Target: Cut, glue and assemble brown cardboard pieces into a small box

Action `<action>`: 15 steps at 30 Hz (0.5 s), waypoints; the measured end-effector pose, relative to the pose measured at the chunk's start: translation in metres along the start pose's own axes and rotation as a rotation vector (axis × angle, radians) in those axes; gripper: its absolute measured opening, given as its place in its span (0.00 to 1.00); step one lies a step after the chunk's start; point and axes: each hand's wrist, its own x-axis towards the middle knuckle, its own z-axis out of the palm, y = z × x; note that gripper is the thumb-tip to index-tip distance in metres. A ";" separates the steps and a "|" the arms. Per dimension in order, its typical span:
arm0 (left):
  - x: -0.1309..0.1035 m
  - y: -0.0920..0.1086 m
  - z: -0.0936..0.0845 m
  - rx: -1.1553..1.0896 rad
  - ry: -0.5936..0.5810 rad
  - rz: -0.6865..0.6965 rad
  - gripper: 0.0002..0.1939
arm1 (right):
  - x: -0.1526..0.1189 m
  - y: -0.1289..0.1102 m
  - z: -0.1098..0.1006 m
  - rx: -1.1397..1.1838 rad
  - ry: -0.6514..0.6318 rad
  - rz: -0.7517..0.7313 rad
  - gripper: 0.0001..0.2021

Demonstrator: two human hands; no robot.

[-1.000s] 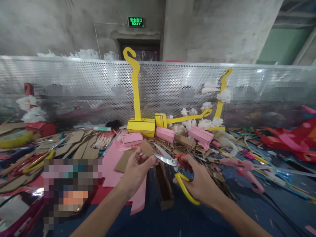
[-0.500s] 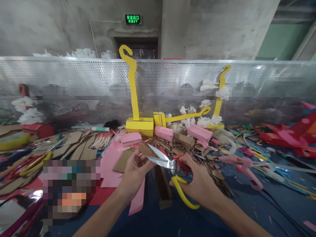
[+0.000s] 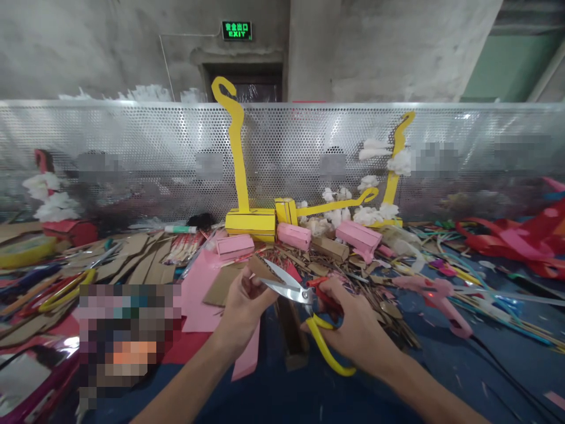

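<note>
My left hand pinches a small piece of brown cardboard over the middle of the table. Scissors with one red and one yellow handle are gripped in my right hand. Their blades stand apart and point left, reaching the cardboard beside my left fingertips; whether they touch it I cannot tell. Below the blades, a long brown cardboard trough lies on the table, partly hidden. Pink sheet and a flat cardboard piece lie left of my left hand.
Yellow box bases with hooked necks stand at the back before a perforated metal screen. Small pink boxes lie in front. A pink glue gun with its cord is on the right. Cardboard strips and other scissors crowd the left.
The scissor blades have closed slightly towards each other. Both hands stay in nearly the same place, and the view has shifted a little.
</note>
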 end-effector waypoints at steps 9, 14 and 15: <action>-0.002 0.000 0.003 -0.046 0.008 -0.007 0.16 | -0.002 0.000 0.006 0.033 -0.018 -0.025 0.16; -0.001 0.001 0.002 -0.065 0.003 0.013 0.15 | -0.001 -0.001 0.004 0.078 -0.026 -0.033 0.16; -0.001 0.000 0.002 -0.056 -0.003 0.016 0.14 | 0.000 -0.001 0.004 0.070 -0.025 -0.035 0.16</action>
